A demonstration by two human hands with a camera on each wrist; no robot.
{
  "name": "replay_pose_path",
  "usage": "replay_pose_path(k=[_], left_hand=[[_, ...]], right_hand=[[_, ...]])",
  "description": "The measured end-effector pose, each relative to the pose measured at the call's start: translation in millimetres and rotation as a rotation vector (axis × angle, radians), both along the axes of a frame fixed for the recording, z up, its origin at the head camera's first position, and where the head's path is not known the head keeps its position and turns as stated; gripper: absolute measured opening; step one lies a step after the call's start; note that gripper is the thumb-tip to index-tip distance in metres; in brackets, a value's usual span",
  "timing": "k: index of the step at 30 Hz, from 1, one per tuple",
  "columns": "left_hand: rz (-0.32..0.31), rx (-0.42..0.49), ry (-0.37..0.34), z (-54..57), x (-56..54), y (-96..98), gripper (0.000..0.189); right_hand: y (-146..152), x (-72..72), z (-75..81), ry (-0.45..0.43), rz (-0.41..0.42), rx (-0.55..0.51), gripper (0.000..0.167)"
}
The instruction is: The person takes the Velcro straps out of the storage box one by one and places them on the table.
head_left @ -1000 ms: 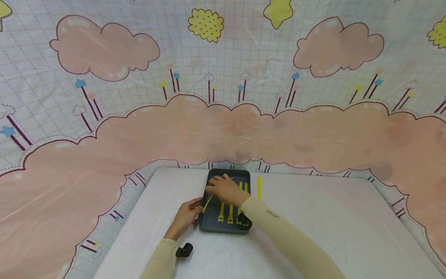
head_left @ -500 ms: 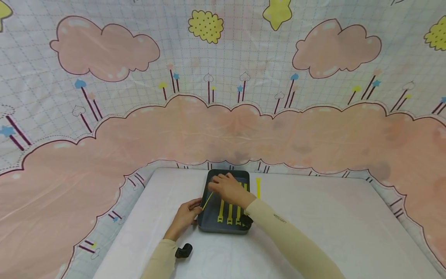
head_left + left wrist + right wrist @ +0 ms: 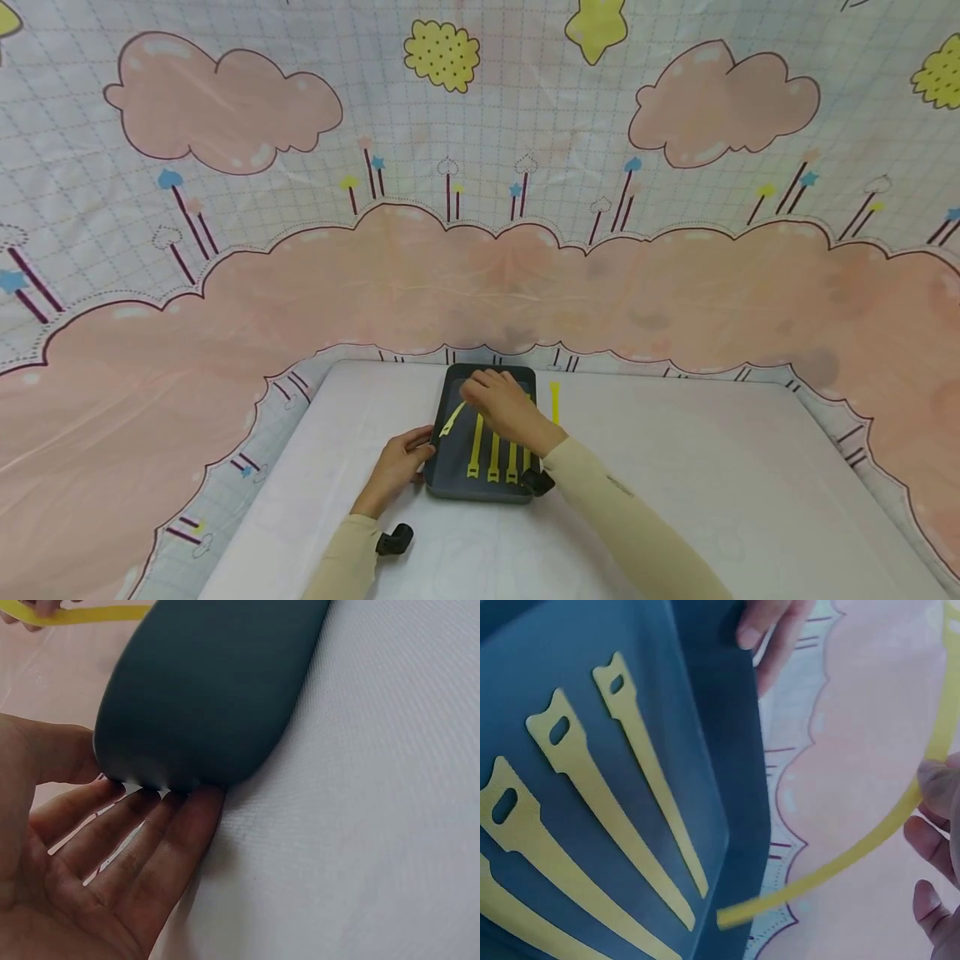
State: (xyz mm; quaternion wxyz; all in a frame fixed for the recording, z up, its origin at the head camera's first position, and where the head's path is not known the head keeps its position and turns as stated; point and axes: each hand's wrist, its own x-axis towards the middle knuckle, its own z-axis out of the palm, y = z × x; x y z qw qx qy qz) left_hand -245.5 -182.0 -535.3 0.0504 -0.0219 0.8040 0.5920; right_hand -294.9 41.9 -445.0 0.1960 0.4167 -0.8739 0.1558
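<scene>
A yellow cable tie [image 3: 453, 418] of the flat, slotted-head kind is pinched between the thumb and fingers of my right hand [image 3: 506, 408], above the tray's left part. In the right wrist view that cable tie [image 3: 855, 859] bows in a curve, one end over the tray's wall. My left hand [image 3: 397, 467] grips the left side of the dark grey tray [image 3: 480, 497], thumb at the rim and fingers against the outer wall [image 3: 202, 682]. Several more yellow cable ties [image 3: 619, 817] lie side by side in the tray, slotted heads towards me; my right hand hides part of them.
One yellow cable tie [image 3: 555, 404] lies on the white table [image 3: 675, 467] right of the tray. Behind the table hangs a cloud-patterned cloth [image 3: 510, 283]. Black wrist cameras [image 3: 395, 540] stick out beside both wrists.
My right hand has shifted a little to the right. The held cable tie's lower end has moved up, away from my left thumb, and turned its slotted head into view. My left hand stays put.
</scene>
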Motion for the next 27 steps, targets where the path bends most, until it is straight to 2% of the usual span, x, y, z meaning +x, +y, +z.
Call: replay_pose_path(k=[8,13,19,22,27], left_hand=[[0.01,-0.003,-0.017,2.2,1.4,0.5,0.044],[0.008,-0.013,-0.016,3.0,1.5,0.8,0.044],[-0.004,-0.001,-0.006,5.7,0.8,-0.2,0.044],[-0.005,-0.002,0.0,6.4,-1.3,-1.7,0.045],[-0.007,-0.006,-0.009,3.0,-0.5,-2.3,0.044]], right_hand=[[8,4.8,3.4,-0.044,0.028,-0.262,0.01],[13,8.9,2.9,-0.079,0.029,-0.384,0.01],[19,10.1,3.7,-0.245,-0.028,-0.518,0.007],[23,12.3,10.1,-0.335,-0.056,-0.629,0.013],[34,9.4,4.8,-0.478,-0.12,-0.804,0.022]])
